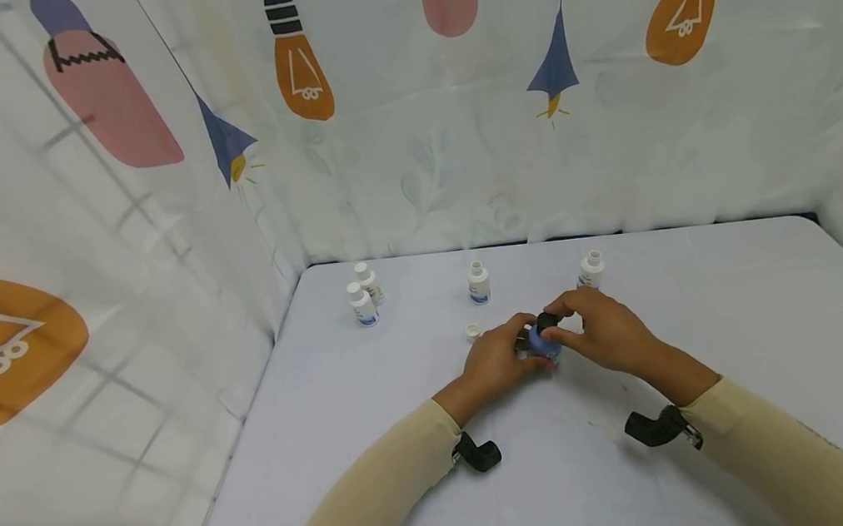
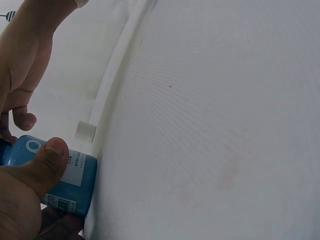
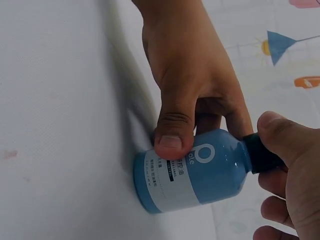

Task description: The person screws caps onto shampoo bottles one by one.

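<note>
A blue bottle (image 3: 220,175) with a white printed label stands on the white table, held between both hands. My left hand (image 1: 494,363) grips its body, the thumb across the label in both wrist views. From the other side my right hand (image 1: 612,334) pinches the black cap (image 3: 262,154) on the bottle's neck between thumb and fingers. Just left of the hands, a small white cap (image 1: 473,333) lies on the table. Behind the right hand is a white bottle (image 1: 591,268) with an open neck, its lower part partly hidden by that hand.
Another open-necked white bottle (image 1: 479,285) stands behind the left hand. Farther left, two capped white bottles, a front one (image 1: 362,305) and a rear one (image 1: 370,283), stand close together. A patterned curtain (image 1: 411,147) hangs along the back and left of the white-covered table (image 1: 734,311).
</note>
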Demonstrator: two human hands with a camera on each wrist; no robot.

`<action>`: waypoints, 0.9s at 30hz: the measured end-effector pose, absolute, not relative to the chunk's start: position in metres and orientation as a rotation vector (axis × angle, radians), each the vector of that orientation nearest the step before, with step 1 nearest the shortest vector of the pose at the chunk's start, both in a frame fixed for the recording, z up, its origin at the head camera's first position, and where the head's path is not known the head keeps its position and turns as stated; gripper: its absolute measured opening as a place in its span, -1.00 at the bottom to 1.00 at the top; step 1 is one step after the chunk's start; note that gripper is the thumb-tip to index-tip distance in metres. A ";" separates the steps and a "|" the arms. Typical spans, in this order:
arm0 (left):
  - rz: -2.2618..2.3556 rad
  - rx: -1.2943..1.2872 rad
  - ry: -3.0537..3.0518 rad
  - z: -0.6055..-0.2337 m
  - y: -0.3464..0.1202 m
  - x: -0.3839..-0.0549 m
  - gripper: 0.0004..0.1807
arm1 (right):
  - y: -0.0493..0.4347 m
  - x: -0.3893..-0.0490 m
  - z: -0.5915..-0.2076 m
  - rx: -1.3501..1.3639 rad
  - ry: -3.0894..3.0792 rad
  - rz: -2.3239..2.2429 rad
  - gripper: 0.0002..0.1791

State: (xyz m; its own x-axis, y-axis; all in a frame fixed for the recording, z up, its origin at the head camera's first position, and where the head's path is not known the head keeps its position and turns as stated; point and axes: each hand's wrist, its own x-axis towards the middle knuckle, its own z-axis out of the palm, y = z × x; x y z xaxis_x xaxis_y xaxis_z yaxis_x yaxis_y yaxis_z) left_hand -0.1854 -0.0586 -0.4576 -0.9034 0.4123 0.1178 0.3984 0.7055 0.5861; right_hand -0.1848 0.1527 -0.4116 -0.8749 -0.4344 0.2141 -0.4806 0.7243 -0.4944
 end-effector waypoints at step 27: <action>0.950 0.679 2.902 -0.458 -0.059 -0.185 -0.25 | 0.161 -0.186 -0.409 0.964 -2.775 0.915 -0.57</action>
State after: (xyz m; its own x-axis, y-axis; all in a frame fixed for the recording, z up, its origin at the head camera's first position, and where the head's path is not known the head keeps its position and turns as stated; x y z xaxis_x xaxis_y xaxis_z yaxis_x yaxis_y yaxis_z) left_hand -0.1847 -0.0586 -0.4578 -0.9056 0.4070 0.1190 0.3986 0.7214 0.5663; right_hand -0.1860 0.1613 -0.4090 -0.8018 -0.5453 0.2444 -0.5837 0.6274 -0.5154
